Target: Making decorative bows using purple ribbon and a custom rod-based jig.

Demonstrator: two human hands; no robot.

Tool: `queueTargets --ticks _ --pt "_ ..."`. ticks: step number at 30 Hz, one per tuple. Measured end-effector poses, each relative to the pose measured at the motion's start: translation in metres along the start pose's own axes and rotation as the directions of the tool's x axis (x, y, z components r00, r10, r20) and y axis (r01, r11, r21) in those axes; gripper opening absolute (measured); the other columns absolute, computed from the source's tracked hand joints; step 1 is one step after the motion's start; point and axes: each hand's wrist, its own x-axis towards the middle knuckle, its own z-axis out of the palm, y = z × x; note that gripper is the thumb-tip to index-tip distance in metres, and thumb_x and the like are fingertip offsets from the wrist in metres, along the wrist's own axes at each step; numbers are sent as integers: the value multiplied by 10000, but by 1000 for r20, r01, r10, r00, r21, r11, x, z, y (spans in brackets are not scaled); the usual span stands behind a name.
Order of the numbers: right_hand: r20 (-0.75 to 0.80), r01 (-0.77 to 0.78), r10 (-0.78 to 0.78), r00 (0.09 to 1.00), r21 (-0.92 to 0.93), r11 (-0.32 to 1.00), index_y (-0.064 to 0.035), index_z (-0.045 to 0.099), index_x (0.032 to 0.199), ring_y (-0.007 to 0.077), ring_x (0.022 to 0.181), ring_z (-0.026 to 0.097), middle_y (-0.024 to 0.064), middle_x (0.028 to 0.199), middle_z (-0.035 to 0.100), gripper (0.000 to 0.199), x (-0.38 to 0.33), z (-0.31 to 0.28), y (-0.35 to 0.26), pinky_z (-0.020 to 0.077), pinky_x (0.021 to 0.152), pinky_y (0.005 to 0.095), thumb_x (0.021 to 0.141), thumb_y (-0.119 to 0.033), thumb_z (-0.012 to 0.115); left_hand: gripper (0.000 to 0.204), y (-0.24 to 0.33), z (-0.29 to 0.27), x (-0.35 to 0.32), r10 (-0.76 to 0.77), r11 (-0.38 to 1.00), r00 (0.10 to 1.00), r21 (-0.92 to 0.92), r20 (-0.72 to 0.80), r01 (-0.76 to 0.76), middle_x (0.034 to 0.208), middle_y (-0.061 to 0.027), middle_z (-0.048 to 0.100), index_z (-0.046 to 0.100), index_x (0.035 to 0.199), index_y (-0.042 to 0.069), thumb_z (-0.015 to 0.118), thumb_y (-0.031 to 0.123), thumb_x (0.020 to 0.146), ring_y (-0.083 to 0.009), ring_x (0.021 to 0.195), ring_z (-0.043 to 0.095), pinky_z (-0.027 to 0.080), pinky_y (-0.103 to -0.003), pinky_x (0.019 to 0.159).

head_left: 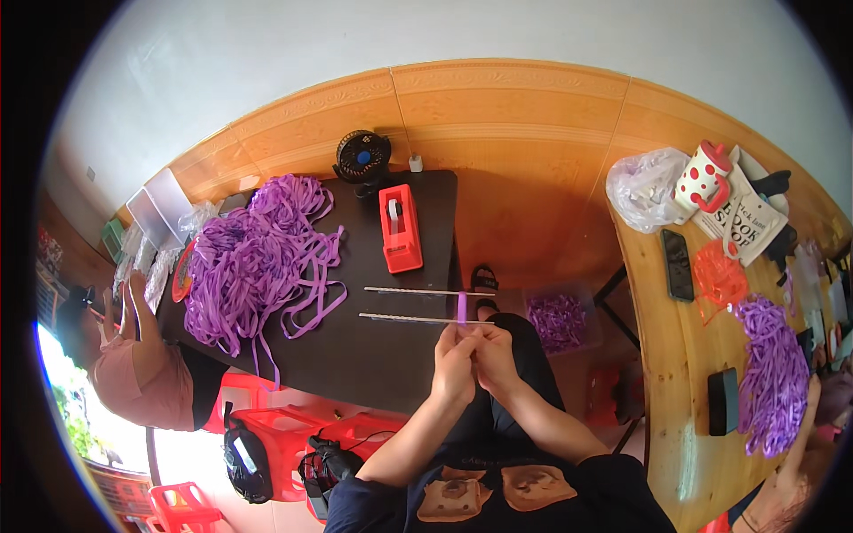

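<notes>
Two thin metal rods (413, 290) stick out side by side past the right edge of the dark table. A strip of purple ribbon (462, 308) is wound across both rods near their free ends. Just below the nearer rod, my left hand (455, 366) is closed, its fingertips pinching at the ribbon's near end. My right hand (496, 360) presses against it, also closed; whatever lies in its fingers is hidden. Left of the rods, a big heap of loose purple ribbon (258, 258) covers much of the table.
A red tape dispenser (401, 233) and black fan (362, 160) stand on the dark table (355, 373). At right, a wooden table (675, 355) carries a phone (677, 265), dotted cup (702, 182) and more ribbon (771, 382). A ribbon-filled bin (558, 322) sits below. People work at both sides.
</notes>
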Motion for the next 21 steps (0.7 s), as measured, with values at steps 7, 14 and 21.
queueTargets --ticks 7,14,21 --pt "-14 -24 24 1000 -66 997 -12 696 806 44 572 553 8 695 637 189 -1 6 -3 382 508 174 919 -161 672 362 26 -8 5 -225 974 974 -6 27 225 784 15 535 602 948 93 407 378 1058 -89 691 466 373 -262 640" --pt "-27 -41 39 999 -88 995 -16 719 854 34 576 552 17 737 675 171 -3 8 -8 374 507 172 921 -163 666 505 37 -19 9 -326 939 933 -66 151 338 862 -31 573 582 1011 52 316 479 1056 -145 796 479 370 -316 711" --pt "-57 4 -17 998 -226 974 -25 717 869 44 595 556 22 745 679 135 -23 -9 -20 391 525 177 910 -142 665 691 46 -28 6 -366 866 869 -220 334 449 1163 -143 549 453 1290 -52 301 566 1021 -280 1051 531 394 -397 966"
